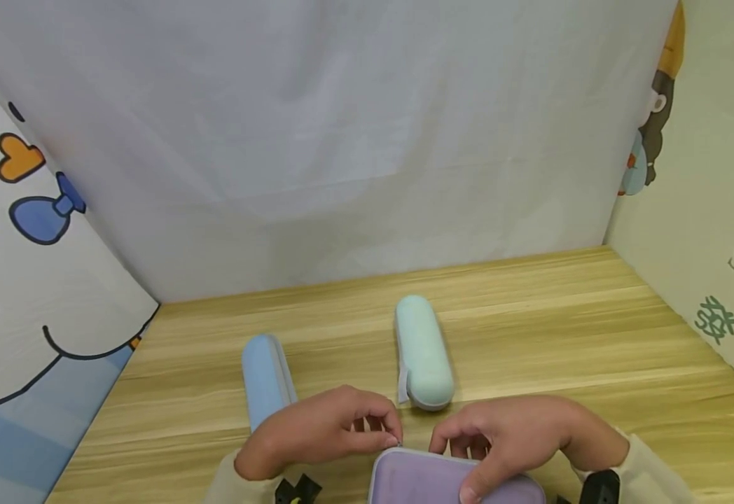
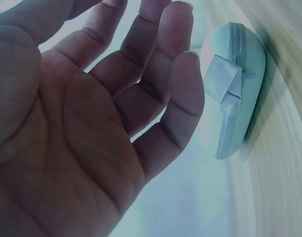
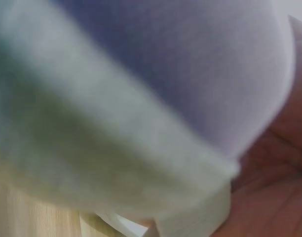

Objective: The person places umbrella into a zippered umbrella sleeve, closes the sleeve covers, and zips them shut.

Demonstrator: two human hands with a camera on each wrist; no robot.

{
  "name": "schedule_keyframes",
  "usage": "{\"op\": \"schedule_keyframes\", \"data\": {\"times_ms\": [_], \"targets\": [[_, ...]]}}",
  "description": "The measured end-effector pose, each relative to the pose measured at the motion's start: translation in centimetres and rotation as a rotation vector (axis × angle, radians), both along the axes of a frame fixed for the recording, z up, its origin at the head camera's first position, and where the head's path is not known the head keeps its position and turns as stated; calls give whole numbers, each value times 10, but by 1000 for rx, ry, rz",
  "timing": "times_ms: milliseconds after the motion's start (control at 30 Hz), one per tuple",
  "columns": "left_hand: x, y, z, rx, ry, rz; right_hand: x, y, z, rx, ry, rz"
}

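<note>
At the front of the table is a purple zip case [image 1: 426,479] with a pale edge, partly cut off by the bottom of the head view. My right hand [image 1: 521,430] grips it, thumb on the top face and fingers over the far side. At its far left corner, the thumb and forefinger of my left hand [image 1: 335,427] pinch a small zipper pull [image 1: 399,444], mostly covered by the fingertips. The left wrist view shows the other fingers loosely bent. Up close in the right wrist view, the purple case [image 3: 225,74] hides most of my right hand [image 3: 284,173].
A mint green zip case [image 1: 425,353] with a grey ribbon tab lies just beyond both hands. Left of it, a light blue case [image 1: 265,381] is partly hidden behind my left hand. A white cloth [image 1: 354,140] hangs behind the wooden table [image 1: 531,301], with printed panels at both sides.
</note>
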State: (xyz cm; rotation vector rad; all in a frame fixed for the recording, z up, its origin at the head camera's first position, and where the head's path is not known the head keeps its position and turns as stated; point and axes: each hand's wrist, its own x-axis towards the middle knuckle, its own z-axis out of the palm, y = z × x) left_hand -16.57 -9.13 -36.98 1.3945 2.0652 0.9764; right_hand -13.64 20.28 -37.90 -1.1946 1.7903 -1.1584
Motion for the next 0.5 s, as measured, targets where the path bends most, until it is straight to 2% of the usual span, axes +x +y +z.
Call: {"op": "schedule_keyframes", "data": {"times_ms": [167, 267, 400, 500], "targets": [[-1, -1, 0, 62, 164, 50, -2, 1, -1, -24, -67, 6], [-2, -4, 0, 101, 280, 103, -4, 3, -1, -48, -143, 14], [-3, -10, 3, 113, 355, 187, -8, 8, -1, -74, -234, 10], [-4, -13, 3, 106, 390, 243, -11, 11, 0, -84, -264, -11]]}}
